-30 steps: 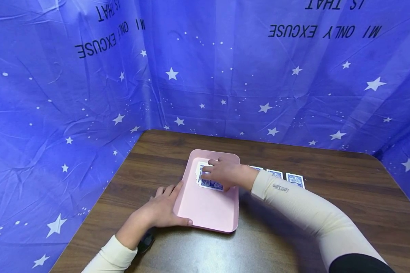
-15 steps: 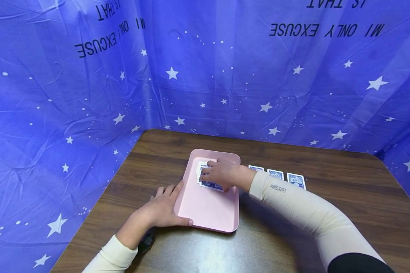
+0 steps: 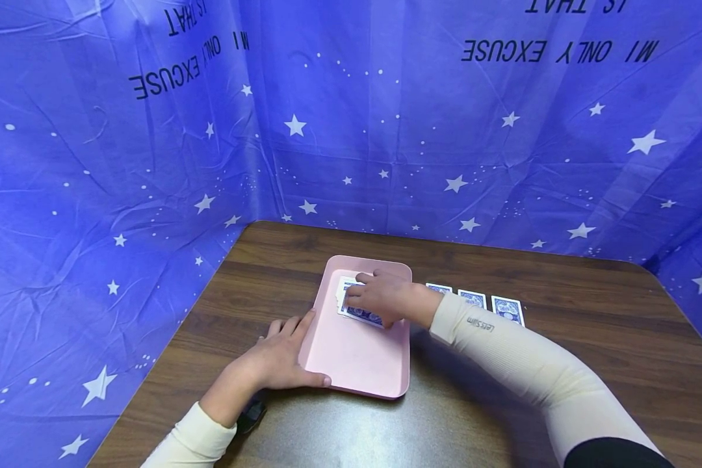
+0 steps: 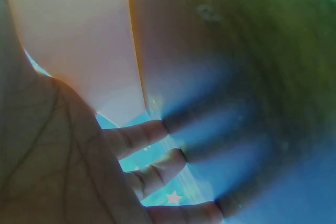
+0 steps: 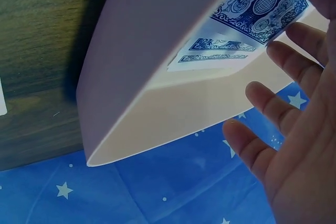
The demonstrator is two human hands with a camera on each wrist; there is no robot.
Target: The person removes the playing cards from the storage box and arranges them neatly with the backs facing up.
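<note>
Wooden table (image 3: pixel 591 364) bears pink tray (image 3: pixel 357 364), seemingly three cards (image 3: pixel 472 299).

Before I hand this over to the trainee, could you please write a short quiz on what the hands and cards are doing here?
1. True or false: the left hand rests against the near left edge of the pink tray.
2. What does the right hand touch?
A. the loose pile of blue-backed playing cards in the tray
B. the row of cards on the wooden table
C. the starry blue backdrop
3. How many cards show in the row to the right of the tray?

Key:
1. True.
2. A.
3. Three, face down, side by side.
</note>
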